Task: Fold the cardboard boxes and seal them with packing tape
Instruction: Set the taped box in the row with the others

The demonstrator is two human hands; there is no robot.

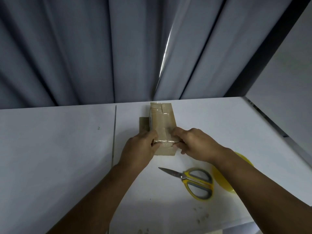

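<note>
A small brown cardboard box [162,121] lies on the white table [59,149], its long side pointing away from me, with clear tape shining along its top seam and over the near edge. My left hand [141,147] grips the box's near left corner, fingers curled on the taped edge. My right hand [194,142] holds the near right corner, thumb and fingers pressing the tape down over the near end. A flat piece of cardboard [143,124] peeks out from under the box on its left.
Yellow-and-grey scissors [194,180] lie shut on the table just in front of the box, blades pointing left. A yellow round object [224,176] sits partly under my right forearm. Grey curtains [101,48] hang behind the table's far edge.
</note>
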